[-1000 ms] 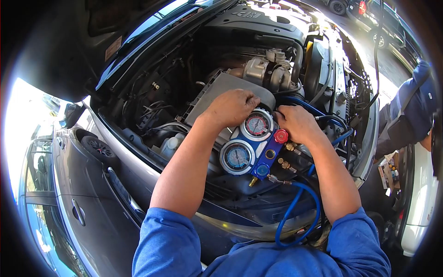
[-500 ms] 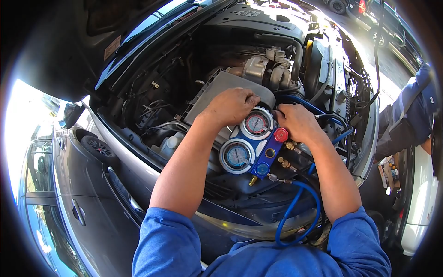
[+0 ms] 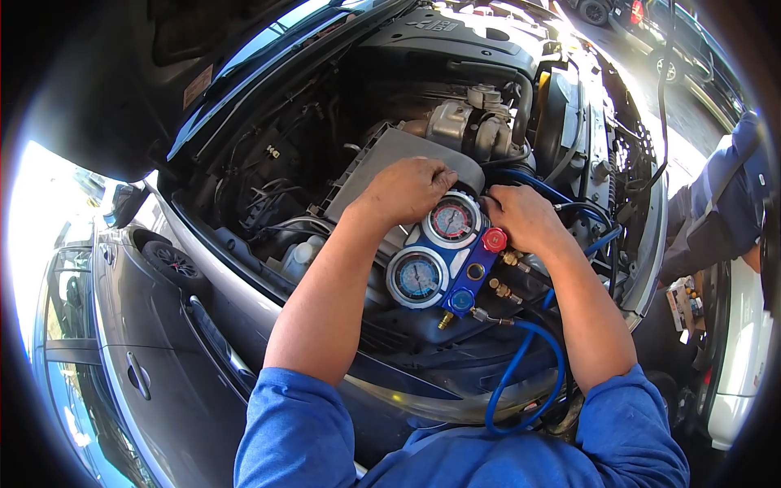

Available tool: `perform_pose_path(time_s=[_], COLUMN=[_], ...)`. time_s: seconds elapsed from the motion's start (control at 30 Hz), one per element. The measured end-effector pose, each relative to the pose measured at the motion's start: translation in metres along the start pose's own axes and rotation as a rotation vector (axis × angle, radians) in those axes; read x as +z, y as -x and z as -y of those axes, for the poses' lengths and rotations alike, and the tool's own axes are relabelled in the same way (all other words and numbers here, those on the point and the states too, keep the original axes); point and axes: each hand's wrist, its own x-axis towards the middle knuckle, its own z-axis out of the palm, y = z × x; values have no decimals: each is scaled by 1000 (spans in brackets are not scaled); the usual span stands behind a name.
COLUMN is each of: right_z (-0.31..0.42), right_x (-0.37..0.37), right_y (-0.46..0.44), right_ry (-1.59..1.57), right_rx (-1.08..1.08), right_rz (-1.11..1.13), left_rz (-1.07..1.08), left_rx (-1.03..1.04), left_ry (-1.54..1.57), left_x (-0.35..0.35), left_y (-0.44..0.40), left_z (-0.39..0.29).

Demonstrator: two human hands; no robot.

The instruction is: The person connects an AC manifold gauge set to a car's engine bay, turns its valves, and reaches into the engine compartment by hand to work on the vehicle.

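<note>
A blue manifold gauge set (image 3: 462, 268), with a red-marked dial above a blue-marked one, leans face-up over the front of the engine bay. At its upper end my left hand (image 3: 409, 191) is closed, thumb on top and the other fingertips hidden behind the red-marked gauge (image 3: 452, 220). My right hand (image 3: 527, 216) curls round the upper right end, just above the red knob (image 3: 494, 239); its fingertips are partly hidden. The blue knob (image 3: 462, 301) is at the lower end. From the brass fittings, a blue hose (image 3: 561, 358) loops down toward my body.
Behind my hands lies a grey air filter box (image 3: 382, 167), with the metal turbo parts (image 3: 455, 122) beyond it. The raised hood (image 3: 89, 81) hangs at the upper left. A dark car (image 3: 163, 350) stands at left. Another person (image 3: 720, 195) is at the right edge.
The gauge set has shifted very slightly left and down. Both hands stay at its upper end, almost unmoved.
</note>
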Motion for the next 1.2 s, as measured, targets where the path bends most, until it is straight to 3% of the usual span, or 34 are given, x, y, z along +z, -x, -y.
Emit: perform_pose_path(time_s=[0.17, 0.27, 0.37, 0.5, 0.53, 0.6, 0.63, 0.77, 0.97, 1.03, 1.1, 1.2], right_z=[1, -2, -8, -2, 0, 6, 13, 21, 14, 19, 35, 40], right_x=[-1, -1, -4, -7, -10, -35, -49, -44, -43, -38, -8, 25], right_y=[1, -1, -5, -1, 4, 24, 39, 55, 70, 91, 98, 112], right_ry=[-9, -103, -330, -404, -456, -359, -160, 0, -56, -141, -108, -183], right_rx=[10, 10, 60, -59, -194, -317, -359, -343, -410, -571, -642, -615], right_rz=[2, -84, -293, -422, -468, -210, -134, 37, -106, -178, 71, -198], left_rz=[-16, -224, -322, -267, -245, -224, -218, -262, -251, -230, -239, -184], left_rx=[9, -103, -367, -382, -371, -382, -387, -308, -180, -116, -100, -148], left_ry=[-16, -131, -178, -265, -274, -291, -302, -351, -319, -368, -388, -368], left_x=[1, -8, -27, -24, -23, -20, -19, -9, -11, -12, -11, -14], left_y=[-2, -2, 4, 5, 4, 6, 7, 3, 2, 3, 2, -1], left_z=[5, 24, 37, 37, 40, 41, 41, 61, 73, 81, 91, 91])
